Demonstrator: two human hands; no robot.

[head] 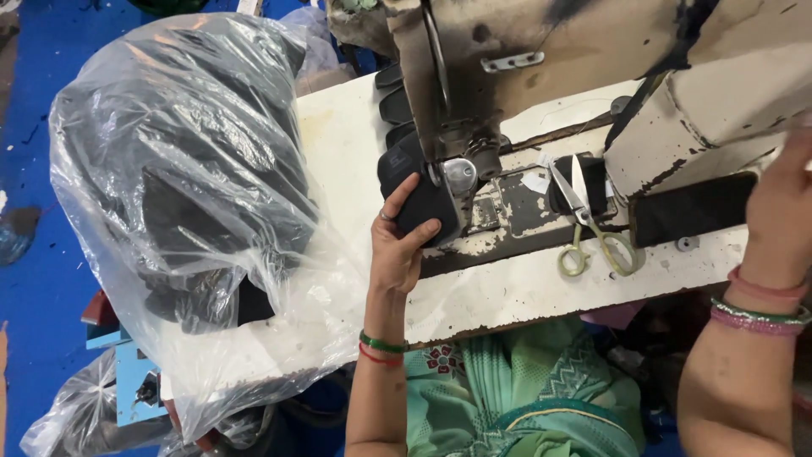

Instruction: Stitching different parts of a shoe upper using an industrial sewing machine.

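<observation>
My left hand (397, 245) presses its fingers on a black fabric piece (413, 196) lying under the presser foot (461, 176) of an old cream sewing machine (592, 59). More black pieces (393, 97) trail away behind it. My right hand (782, 211) is raised against the right end of the machine body; its fingers are cut off by the frame edge, and what they touch is hidden. Both wrists carry bangles.
Open scissors with yellowish handles (592, 228) lie on the machine bed. A large clear plastic bag of black pieces (186, 169) covers the left of the worn white table (524, 292). A smaller bag (76, 415) sits low left on the blue floor (42, 85).
</observation>
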